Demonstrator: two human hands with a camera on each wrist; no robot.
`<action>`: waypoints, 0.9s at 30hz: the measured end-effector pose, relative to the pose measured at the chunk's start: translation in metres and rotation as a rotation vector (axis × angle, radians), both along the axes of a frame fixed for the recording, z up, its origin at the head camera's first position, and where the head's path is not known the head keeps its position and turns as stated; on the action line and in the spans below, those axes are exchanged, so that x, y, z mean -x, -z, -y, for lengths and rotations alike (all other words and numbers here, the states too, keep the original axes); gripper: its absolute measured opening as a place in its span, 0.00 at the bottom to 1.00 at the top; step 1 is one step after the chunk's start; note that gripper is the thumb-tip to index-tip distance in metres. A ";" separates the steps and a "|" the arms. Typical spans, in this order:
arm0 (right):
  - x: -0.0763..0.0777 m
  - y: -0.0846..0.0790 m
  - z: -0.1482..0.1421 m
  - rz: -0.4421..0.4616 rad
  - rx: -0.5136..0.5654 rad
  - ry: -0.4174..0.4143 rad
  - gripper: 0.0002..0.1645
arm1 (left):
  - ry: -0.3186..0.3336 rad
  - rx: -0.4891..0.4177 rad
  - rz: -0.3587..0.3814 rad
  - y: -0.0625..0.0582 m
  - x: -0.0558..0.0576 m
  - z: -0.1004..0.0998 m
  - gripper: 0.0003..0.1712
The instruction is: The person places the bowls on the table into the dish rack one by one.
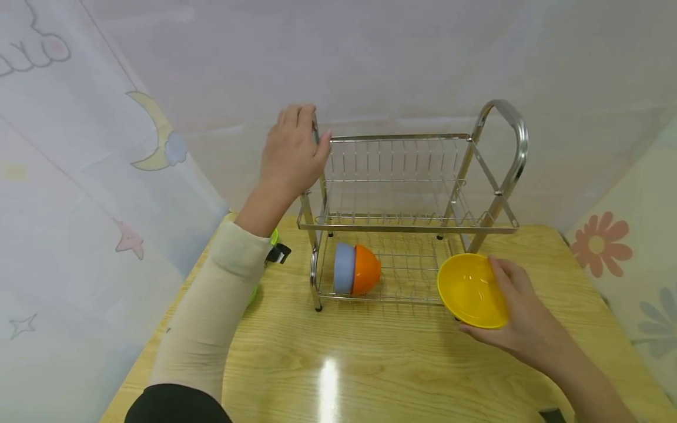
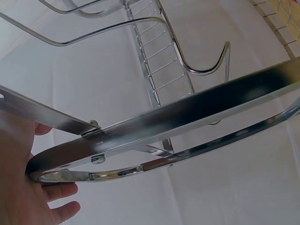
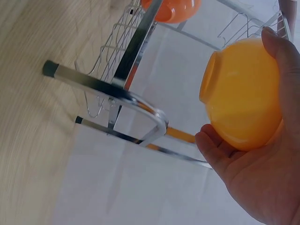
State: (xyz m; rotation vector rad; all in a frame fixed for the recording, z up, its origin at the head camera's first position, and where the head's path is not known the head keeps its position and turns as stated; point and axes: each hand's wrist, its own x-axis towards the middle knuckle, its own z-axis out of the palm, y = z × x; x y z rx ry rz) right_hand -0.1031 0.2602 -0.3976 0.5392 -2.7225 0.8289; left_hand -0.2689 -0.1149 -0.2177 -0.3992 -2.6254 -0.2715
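- Left hand (image 1: 293, 154) curled over the top-left hoop of the two-tier chrome wire dish rack (image 1: 407, 182), steadying it.
- Right hand (image 1: 520, 317) gripping a round yellow plastic bowl (image 1: 471, 289), tilted, just off the rack's lower right corner above the wooden tabletop (image 1: 381, 364).
- Orange bowl (image 1: 367, 269) and blue bowl (image 1: 344, 268) nested on edge, lower tier.
- Risk (judged): rim catching the rack's leg, or clipping the nested pair.

Yellow bowl (image 1: 469, 290): we note glossy plastic, round, tilted on edge with its hollow facing away from the right hand (image 1: 520, 320), gripped at the rim. Chrome two-tier dish rack (image 1: 407, 217): upright, its end loop under the left hand (image 1: 292, 154).
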 end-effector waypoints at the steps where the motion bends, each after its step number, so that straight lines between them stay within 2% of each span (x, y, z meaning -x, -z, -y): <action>1: 0.000 0.000 0.003 -0.008 -0.008 -0.007 0.77 | 0.009 -0.011 0.004 0.001 -0.002 0.002 0.34; 6: 0.000 -0.001 0.018 -0.012 -0.020 -0.032 0.77 | 0.061 -0.079 0.044 0.006 -0.017 0.011 0.39; 10: 0.001 0.000 0.027 -0.004 -0.015 -0.056 0.77 | 0.097 -0.104 0.019 0.012 -0.044 0.016 0.43; 14: 0.001 0.001 0.034 -0.015 -0.023 -0.068 0.78 | 0.155 -0.060 -0.068 0.023 -0.074 0.013 0.42; 17: 0.003 0.001 0.040 -0.030 -0.020 -0.082 0.78 | 0.221 -0.026 -0.149 0.033 -0.092 0.007 0.41; 22: 0.005 0.001 0.049 -0.038 -0.016 -0.096 0.77 | 0.329 -0.009 -0.277 0.050 -0.117 -0.002 0.38; 27: 0.007 -0.001 0.055 -0.024 -0.023 -0.106 0.77 | 0.373 -0.009 -0.367 0.067 -0.140 -0.009 0.36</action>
